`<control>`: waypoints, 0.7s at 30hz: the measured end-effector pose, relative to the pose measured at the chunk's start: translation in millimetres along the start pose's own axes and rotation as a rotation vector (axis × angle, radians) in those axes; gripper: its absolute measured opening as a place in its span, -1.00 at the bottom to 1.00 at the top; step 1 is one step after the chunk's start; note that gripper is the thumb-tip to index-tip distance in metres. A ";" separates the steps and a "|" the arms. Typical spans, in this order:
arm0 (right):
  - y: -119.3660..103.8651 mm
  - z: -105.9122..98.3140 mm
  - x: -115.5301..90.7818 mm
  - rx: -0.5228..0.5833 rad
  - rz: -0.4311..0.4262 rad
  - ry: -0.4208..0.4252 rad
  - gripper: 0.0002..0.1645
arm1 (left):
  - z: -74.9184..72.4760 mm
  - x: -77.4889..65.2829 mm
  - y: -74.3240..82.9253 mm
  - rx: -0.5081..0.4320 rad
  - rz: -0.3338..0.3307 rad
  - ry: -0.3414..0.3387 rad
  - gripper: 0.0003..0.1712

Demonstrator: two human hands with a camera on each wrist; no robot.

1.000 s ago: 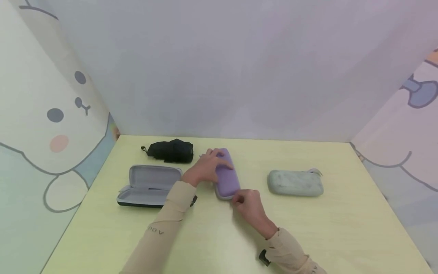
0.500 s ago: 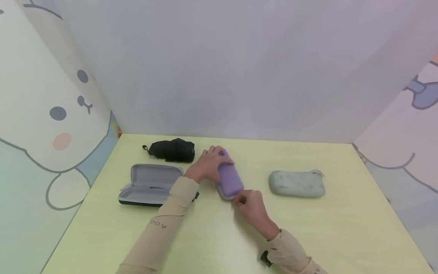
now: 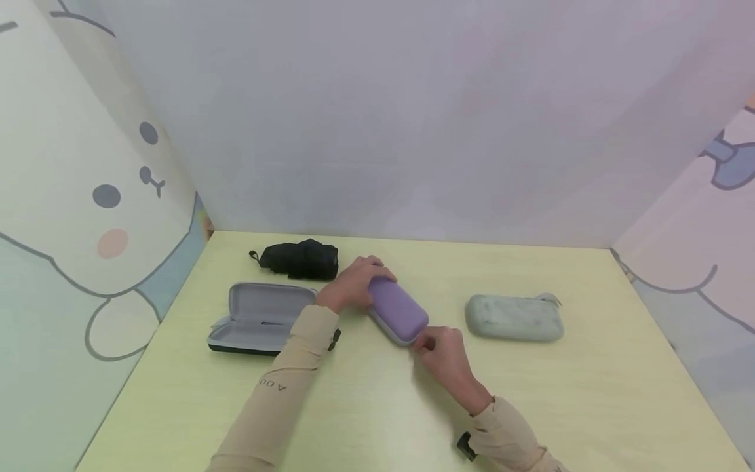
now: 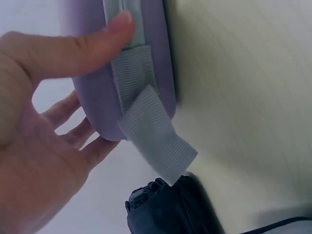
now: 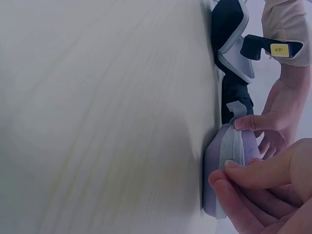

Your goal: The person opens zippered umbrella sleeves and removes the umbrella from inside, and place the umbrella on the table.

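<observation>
A purple zippered hard case (image 3: 396, 308) with a grey zipper band lies slantwise on the table in the head view. My left hand (image 3: 356, 283) grips its far end. In the left wrist view, the thumb presses the zipper band, the fingers reach round the far side, and a grey ribbed fabric tab (image 4: 158, 136) hangs off the end. At the near right corner, my right hand (image 3: 444, 351) pinches the zipper with thumb and forefinger. The fingertips (image 5: 231, 168) lie on the zipper line in the right wrist view and hide the pull itself.
An open black case with grey lining (image 3: 259, 334) stands left, partly behind the left sleeve. Behind it lies a folded black umbrella (image 3: 301, 259). A closed pale grey-green case (image 3: 514, 318) lies right. Walls border the back and sides of the pale yellow table (image 3: 377, 419).
The purple case has turned, its near end swinging to the right. My right hand has moved right with that corner, while my left hand stays at the far end.
</observation>
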State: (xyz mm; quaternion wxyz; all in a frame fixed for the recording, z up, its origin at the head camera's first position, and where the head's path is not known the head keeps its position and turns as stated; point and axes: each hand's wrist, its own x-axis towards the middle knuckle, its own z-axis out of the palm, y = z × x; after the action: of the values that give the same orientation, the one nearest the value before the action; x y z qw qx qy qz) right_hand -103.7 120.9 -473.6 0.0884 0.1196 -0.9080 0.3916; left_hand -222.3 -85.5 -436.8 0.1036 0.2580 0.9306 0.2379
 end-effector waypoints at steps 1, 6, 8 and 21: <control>0.4 0.0 0.0 0.001 0.001 0.000 -0.68 | -0.3 0.2 -0.2 -0.005 0.002 -0.004 -0.21; 0.1 -2.1 0.3 0.008 -0.010 0.011 -0.71 | -3.1 2.2 -1.1 -0.029 0.032 -0.027 -0.21; 0.8 -3.2 0.5 0.012 -0.012 0.012 -0.73 | -2.9 3.1 -3.0 -0.039 0.035 -0.036 -0.20; 12.6 -8.8 3.9 0.018 0.031 0.048 -0.72 | 1.3 2.7 -12.5 -0.120 -0.004 -0.017 -0.14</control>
State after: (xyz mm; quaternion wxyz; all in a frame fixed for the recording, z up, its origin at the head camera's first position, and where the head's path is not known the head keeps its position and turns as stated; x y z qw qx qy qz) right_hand -110.4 135.1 -475.3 0.1029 0.0967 -0.9038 0.4040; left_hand -229.6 -93.0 -444.3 0.1272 0.2517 0.9142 0.2909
